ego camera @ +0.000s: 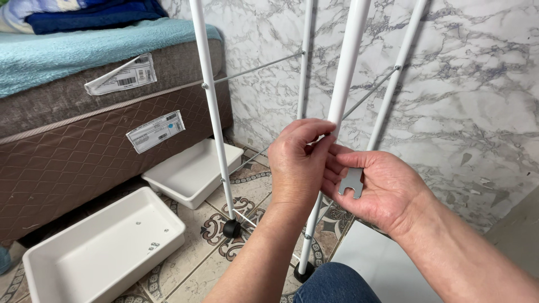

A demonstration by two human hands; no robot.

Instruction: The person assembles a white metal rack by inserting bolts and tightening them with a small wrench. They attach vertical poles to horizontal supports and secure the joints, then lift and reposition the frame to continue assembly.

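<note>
Flat grey stamped-metal wrench point(351, 182) lies loose in your right hand point(377, 193), palm up and open, fingers only lightly curled, nothing pinching it. Your left hand point(299, 165) is closed to a narrow pinch, thumb and fingertips together right at the near white metal pole point(343, 78); whether a small part sits in that pinch can't be told, the fingers hide it. Both hands touch each other at the pole, roughly mid-height on the white tubular rack frame.

Risks, as judged from this view:
- The wrench is only resting. Tilt your right palm and it likely slides off onto the patterned ceramic floor tiles point(222, 261), possibly under the brown quilted bed base point(84, 146).
- If the left pinch does hold a nut or screw, it's tiny and blind; a slip sends it rolling away.
- The frame stands on small black plastic feet point(231, 228) on smooth tile. Push sideways on the pole and the rack may skate or rock against the grey-veined marble wall point(466, 84).
- Thin grey metal cross rods point(255, 67) look bendable if you lean on them.
- Loose silver screws point(152, 246) sit in the nearer white rectangular plastic tray point(67, 264), well apart from your hands; reaching over means letting go of something.
</note>
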